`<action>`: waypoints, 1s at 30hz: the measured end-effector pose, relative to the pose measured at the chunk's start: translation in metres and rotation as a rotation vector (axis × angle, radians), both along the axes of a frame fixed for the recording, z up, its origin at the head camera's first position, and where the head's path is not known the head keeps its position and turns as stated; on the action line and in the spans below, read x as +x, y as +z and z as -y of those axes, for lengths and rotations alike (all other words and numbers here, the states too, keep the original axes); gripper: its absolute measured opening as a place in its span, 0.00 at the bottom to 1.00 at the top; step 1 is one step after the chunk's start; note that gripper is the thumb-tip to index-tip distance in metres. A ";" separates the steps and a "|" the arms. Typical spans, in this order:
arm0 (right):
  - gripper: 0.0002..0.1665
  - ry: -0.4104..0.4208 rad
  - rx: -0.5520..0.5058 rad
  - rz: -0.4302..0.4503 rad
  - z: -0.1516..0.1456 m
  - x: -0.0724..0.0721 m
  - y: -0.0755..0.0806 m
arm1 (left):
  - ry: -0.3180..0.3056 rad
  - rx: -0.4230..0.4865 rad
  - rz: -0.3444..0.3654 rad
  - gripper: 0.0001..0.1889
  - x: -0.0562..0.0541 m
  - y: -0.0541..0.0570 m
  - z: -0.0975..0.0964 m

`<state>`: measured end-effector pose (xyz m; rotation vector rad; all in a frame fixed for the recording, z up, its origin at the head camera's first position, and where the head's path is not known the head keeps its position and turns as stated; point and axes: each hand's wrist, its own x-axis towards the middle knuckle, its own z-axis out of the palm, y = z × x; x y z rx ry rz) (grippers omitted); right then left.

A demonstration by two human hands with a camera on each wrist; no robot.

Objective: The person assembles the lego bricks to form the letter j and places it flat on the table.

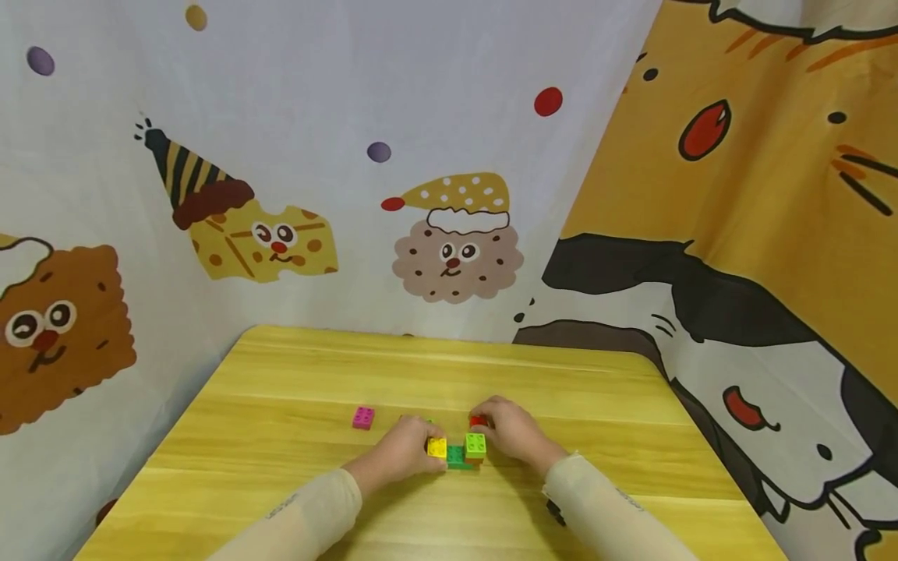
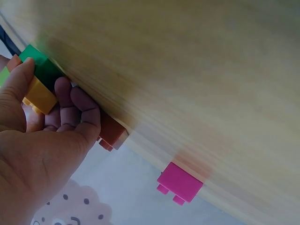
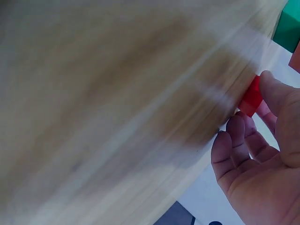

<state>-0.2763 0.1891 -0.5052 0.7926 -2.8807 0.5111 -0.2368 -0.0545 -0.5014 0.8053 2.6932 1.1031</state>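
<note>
My left hand (image 1: 405,452) grips a yellow toy brick (image 1: 437,446) seated on one end of a green brick (image 1: 456,456), its thumb lying along the green brick in the left wrist view. At the green brick's other end, a lime brick (image 1: 475,443) sits on top of an orange one (image 3: 295,60). Just behind this stack, my right hand (image 1: 517,435) pinches a small red brick (image 3: 251,97) between thumb and fingers, low over the table. Its other fingers are bent beside it.
A pink brick (image 1: 363,418) lies on the wooden table (image 1: 351,366) to the left. Near the left fingers is a reddish-brown brick (image 2: 112,129), mostly hidden behind the hand in the head view. A cartoon-printed curtain (image 1: 316,101) hangs around the table.
</note>
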 end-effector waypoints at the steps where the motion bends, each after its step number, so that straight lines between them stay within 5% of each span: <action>1: 0.13 0.001 0.001 -0.008 0.000 0.000 0.000 | 0.000 0.003 0.003 0.16 0.000 0.000 0.000; 17: 0.12 -0.012 -0.014 0.013 -0.008 -0.002 0.001 | -0.006 0.018 0.009 0.16 0.001 0.002 0.000; 26: 0.21 -0.202 0.031 0.022 0.032 -0.024 0.027 | -0.016 0.025 -0.039 0.16 -0.001 0.001 0.001; 30: 0.15 -0.036 0.008 0.135 0.057 -0.027 0.045 | -0.041 0.028 -0.068 0.14 -0.003 -0.002 0.001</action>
